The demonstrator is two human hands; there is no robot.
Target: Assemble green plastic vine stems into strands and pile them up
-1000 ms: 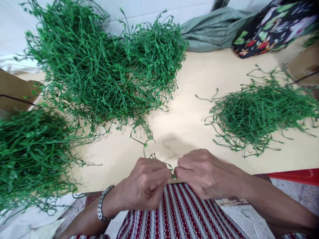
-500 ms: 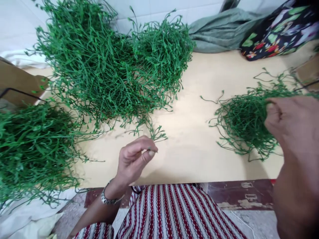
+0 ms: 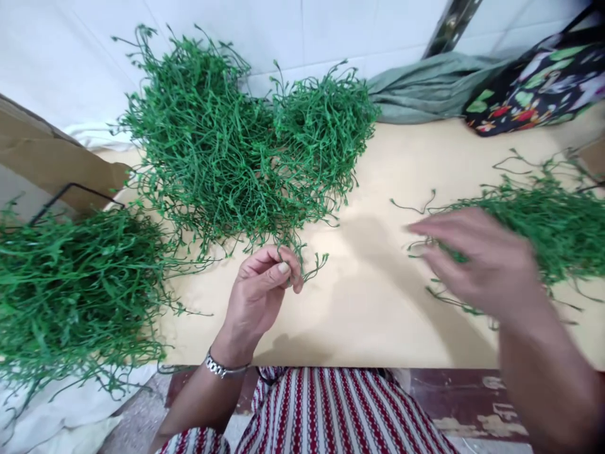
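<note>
My left hand (image 3: 265, 287), with a metal-band watch (image 3: 222, 367) on its wrist, pinches a thin green stem (image 3: 279, 253) between thumb and forefinger above the table's near side. My right hand (image 3: 477, 261), blurred by motion, is over the left part of the right-hand pile of green stems (image 3: 558, 227). Its thumb and fingers stand apart, and nothing shows between them. Just beyond my left hand, a few stems with small bud-like tips (image 3: 317, 268) stick out from the large heap of green stems (image 3: 212, 145).
Another thick pile of stems (image 3: 80, 284) overhangs the table's left front edge, beside a cardboard box (image 3: 57, 157). A grey-green cloth (image 3: 425, 88) and a floral fabric bag (image 3: 529, 94) lie against the tiled wall. Pale tabletop (image 3: 378, 296) shows between my hands.
My right hand has moved left from the right-hand pile toward the middle, and its fingers have parted. My left hand still pinches, with a stem now plainer to see. The view has tilted up slightly.
</note>
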